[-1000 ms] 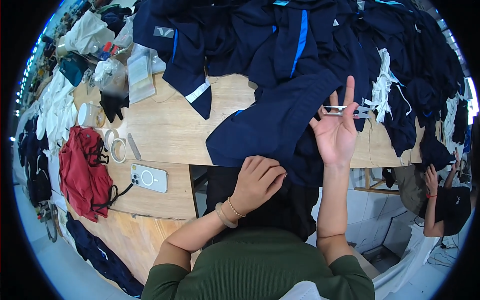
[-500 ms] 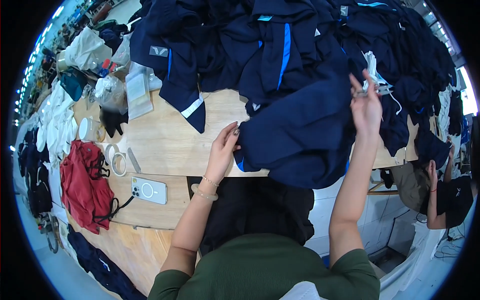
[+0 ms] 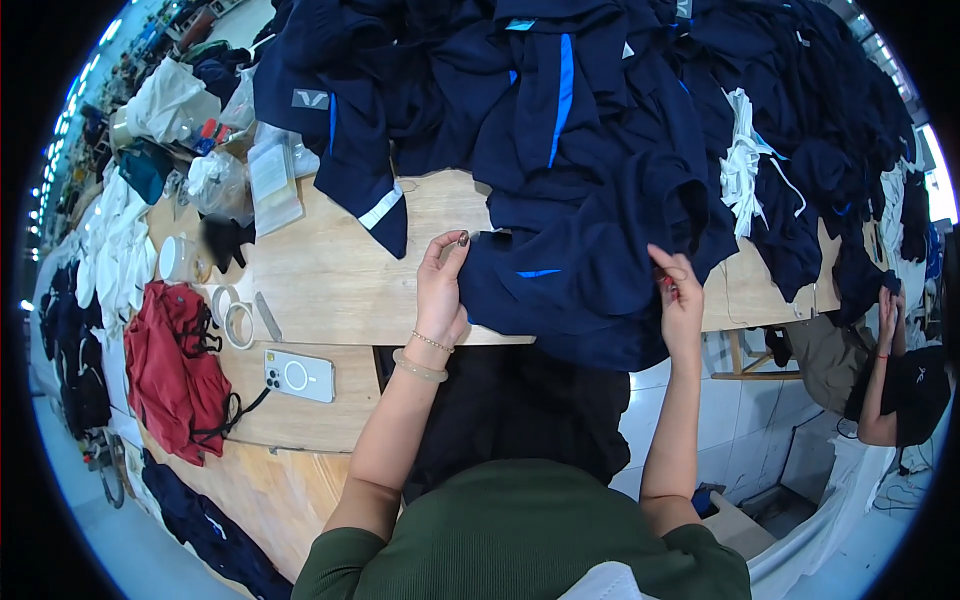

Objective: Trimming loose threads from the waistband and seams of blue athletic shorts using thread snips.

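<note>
A navy garment [image 3: 590, 285] with a small bright blue inset lies bunched in front of me, partly over the table's near edge. My left hand [image 3: 440, 288] is at its left end, thumb and fingers pinched together at the cloth's edge. At the right side of the same piece, my right hand [image 3: 680, 300] has its fingers bent against the fabric. Something small and reddish shows by those fingers, too unclear to name. Beyond, a large heap of navy garments [image 3: 440, 90] with blue stripes covers the far side of the table.
White strips [image 3: 740, 175] lie on the heap at the right. On the wooden table [image 3: 330, 240] at left are a phone [image 3: 300, 376], tape rolls [image 3: 238, 325], a red cloth item [image 3: 175, 375] and plastic bags [image 3: 275, 180]. Another person [image 3: 905, 390] works at far right.
My right hand has come down and left, from beside the white strips to the garment's right side. The garment has bunched up, and its blue inset now shows. My left hand has shifted slightly.
</note>
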The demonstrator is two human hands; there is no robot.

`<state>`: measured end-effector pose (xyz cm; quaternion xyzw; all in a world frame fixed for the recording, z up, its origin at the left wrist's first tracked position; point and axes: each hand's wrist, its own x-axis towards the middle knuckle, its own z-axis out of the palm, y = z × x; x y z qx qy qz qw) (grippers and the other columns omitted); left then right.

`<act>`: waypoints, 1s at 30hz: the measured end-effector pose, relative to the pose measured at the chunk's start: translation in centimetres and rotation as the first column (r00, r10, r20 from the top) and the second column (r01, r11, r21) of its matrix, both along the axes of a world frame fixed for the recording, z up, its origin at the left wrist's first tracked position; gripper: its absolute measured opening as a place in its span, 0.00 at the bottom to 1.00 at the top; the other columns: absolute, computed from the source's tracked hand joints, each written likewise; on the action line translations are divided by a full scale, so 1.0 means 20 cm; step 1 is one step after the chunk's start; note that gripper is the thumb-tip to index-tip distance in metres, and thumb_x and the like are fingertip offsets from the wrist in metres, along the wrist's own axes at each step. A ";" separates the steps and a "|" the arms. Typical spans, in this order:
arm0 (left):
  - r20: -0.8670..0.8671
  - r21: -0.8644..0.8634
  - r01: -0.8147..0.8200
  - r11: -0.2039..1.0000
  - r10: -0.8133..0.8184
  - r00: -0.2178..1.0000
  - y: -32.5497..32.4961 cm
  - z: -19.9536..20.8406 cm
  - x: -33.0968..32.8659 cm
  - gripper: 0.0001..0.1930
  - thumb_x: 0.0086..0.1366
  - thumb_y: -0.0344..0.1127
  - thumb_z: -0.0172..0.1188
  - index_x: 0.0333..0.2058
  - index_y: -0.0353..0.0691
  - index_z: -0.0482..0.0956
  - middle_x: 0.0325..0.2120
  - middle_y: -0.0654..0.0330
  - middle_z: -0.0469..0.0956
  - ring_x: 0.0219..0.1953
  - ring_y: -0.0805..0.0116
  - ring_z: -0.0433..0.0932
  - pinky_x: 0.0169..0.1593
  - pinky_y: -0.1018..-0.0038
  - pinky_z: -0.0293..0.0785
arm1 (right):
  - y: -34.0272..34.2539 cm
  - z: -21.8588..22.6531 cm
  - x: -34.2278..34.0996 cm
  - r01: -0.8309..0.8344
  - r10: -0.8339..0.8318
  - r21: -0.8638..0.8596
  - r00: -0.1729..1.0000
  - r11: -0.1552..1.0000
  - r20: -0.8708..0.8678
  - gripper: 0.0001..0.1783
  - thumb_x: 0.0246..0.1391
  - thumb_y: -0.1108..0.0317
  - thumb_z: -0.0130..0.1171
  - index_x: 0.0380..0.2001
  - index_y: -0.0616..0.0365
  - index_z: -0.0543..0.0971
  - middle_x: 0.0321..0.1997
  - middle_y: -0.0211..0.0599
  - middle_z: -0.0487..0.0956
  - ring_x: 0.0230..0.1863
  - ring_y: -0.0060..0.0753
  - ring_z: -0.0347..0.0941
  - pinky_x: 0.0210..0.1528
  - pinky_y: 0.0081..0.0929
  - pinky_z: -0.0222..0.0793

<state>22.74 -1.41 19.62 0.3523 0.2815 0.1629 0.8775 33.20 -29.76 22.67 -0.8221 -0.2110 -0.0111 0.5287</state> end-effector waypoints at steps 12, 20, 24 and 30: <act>0.600 0.762 -0.643 -0.081 0.460 0.654 0.47 1.26 -0.16 0.10 0.68 0.32 0.59 0.43 0.34 0.83 0.38 0.56 0.82 0.38 0.70 0.80 0.46 0.75 0.76 | 0.23 1.08 0.32 -0.013 -0.373 0.770 0.870 0.638 0.323 0.15 0.59 0.80 0.56 0.50 0.68 0.78 0.50 0.42 0.81 0.50 0.31 0.79 0.60 0.27 0.70; 0.367 0.929 -0.327 -0.173 0.317 0.875 0.55 0.83 -0.10 0.05 0.65 0.31 0.62 0.35 0.36 0.82 0.29 0.64 0.81 0.31 0.74 0.77 0.38 0.78 0.72 | 0.26 0.58 0.27 0.173 -0.318 0.524 0.926 0.834 0.202 0.09 0.60 0.66 0.62 0.41 0.59 0.80 0.45 0.31 0.79 0.50 0.25 0.72 0.57 0.24 0.64; -0.160 0.985 0.175 -0.002 0.388 0.908 0.58 0.24 -0.08 0.05 0.62 0.31 0.65 0.35 0.38 0.80 0.24 0.60 0.75 0.28 0.68 0.73 0.35 0.73 0.70 | 0.29 0.05 0.19 0.171 -0.040 0.516 0.966 0.840 -0.254 0.07 0.60 0.75 0.59 0.41 0.59 0.78 0.45 0.30 0.78 0.47 0.22 0.71 0.57 0.20 0.62; 0.130 0.899 0.100 -0.427 0.478 0.868 0.50 0.14 -0.02 0.07 0.60 0.28 0.64 0.38 0.38 0.79 0.33 0.57 0.74 0.35 0.60 0.74 0.39 0.67 0.71 | 0.33 0.07 0.11 0.234 0.004 0.565 0.922 0.791 -0.387 0.09 0.61 0.79 0.54 0.44 0.63 0.77 0.41 0.29 0.76 0.44 0.16 0.69 0.55 0.14 0.62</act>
